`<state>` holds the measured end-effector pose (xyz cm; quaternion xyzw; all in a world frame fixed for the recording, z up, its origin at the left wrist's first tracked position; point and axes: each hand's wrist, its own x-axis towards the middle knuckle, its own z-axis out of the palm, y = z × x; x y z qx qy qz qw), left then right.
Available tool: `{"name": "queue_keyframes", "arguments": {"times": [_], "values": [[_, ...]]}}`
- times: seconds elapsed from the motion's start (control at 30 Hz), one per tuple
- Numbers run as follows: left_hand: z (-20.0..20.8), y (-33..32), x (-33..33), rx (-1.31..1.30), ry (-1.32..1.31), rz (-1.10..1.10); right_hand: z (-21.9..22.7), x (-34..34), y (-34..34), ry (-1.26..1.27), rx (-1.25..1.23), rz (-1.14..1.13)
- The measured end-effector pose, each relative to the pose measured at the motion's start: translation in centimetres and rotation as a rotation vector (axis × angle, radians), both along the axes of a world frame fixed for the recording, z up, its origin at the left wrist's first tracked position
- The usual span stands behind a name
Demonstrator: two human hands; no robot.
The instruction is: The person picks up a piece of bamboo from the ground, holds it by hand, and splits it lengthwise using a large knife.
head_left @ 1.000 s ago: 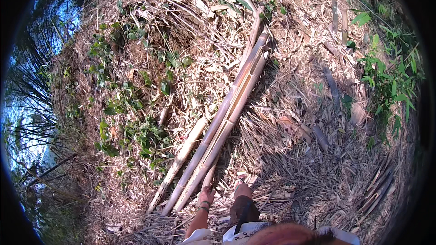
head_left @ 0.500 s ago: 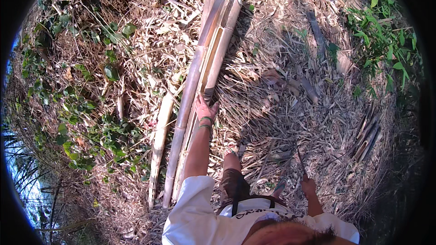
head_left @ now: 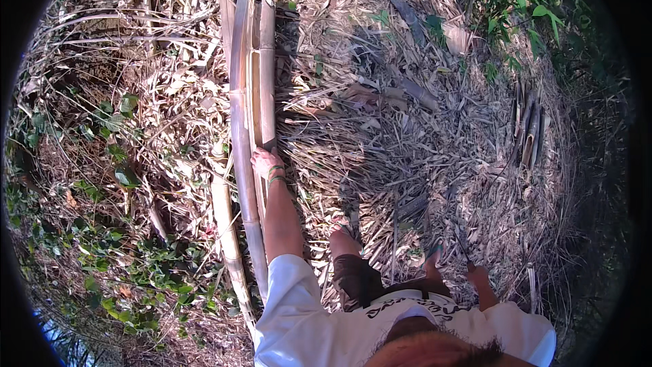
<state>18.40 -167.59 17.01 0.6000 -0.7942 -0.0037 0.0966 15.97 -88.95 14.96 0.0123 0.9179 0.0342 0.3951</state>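
My left hand [head_left: 268, 162] is closed over the edge of a split bamboo pole [head_left: 267, 75], its arm stretched forward. Against that pole's left side lies a longer brownish-grey bamboo pole [head_left: 239, 119]. The split pole's hollow, yellowish inside shows along the gap between them. Low at my right side, my right hand [head_left: 477, 274] grips the handle of a machete [head_left: 464, 246]. Its thin dark blade points forward and is hard to make out against the litter.
A paler bamboo length [head_left: 223, 211] lies left of the poles. Dry leaves and stalks [head_left: 326, 132] cover the ground. Broken bamboo pieces [head_left: 531, 136] lie at the right. Green leafy shoots [head_left: 516, 0] grow at the far right, vines [head_left: 129, 265] at the left. My bare legs [head_left: 343, 241] stand right of the poles.
The view has turned, so the poles now appear further left and more upright. My left hand's fingers, spread on the bamboo before, are now curled over it. My right hand still holds the machete low.
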Motion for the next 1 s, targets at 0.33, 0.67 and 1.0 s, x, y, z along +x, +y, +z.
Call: {"name": "queue_keyframes", "arguments": {"times": [0.33, 0.67, 1.0], "values": [[1.3, 9.7, 1.1, -0.179, -0.074, -0.173, 1.5, 1.0, 9.6, 0.058, 0.075, -0.218], [9.1, 32.2, 3.7, 0.143, 0.242, -0.745, 4.8, -5.1, 14.0, 0.165, -0.211, -0.219], [18.6, 50.3, 2.2, 0.035, 0.380, -0.776, 3.2, -6.5, 32.8, 0.171, -0.241, -0.465]]}}
